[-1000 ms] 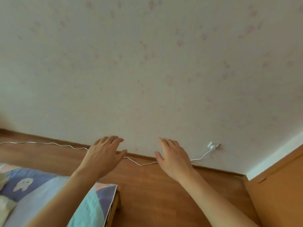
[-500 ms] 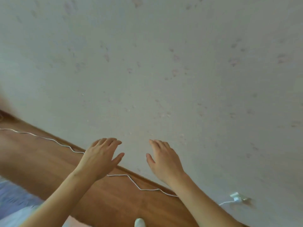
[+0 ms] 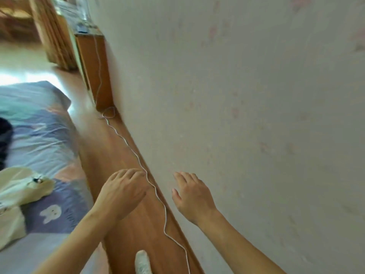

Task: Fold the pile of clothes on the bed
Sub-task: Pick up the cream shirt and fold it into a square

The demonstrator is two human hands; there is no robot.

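Right now both hands hang in the air holding nothing. The left hand (image 3: 123, 191) is over the wooden floor (image 3: 118, 155), fingers loosely bent and relaxed; the right hand (image 3: 192, 196) is in front of the wall (image 3: 246, 115), fingers straight and a little spread. Between them a white cable (image 3: 136, 155) runs along the foot of the wall from about 11 o'clock down to 5 o'clock.

What matters for the next move is where the clothes are. A cream garment (image 3: 21, 186) lies on the bed (image 3: 45, 139) at roughly 9 o'clock from the left hand, well apart from it, and a dark garment (image 3: 5, 139) shows at the picture's left edge, further off toward 10 o'clock. How far the pile runs beyond the edge cannot be told. The bed's near edge runs from about 11 o'clock to 6 o'clock, alongside the floor strip.

My reading: folding has not begun, and the left hand is clearly the nearer one. The reach would have to swing leftward, across the bed edge, with the right hand crossing the cable and floor to follow. A white-socked foot (image 3: 142, 262) stands on the floor at 6 o'clock.
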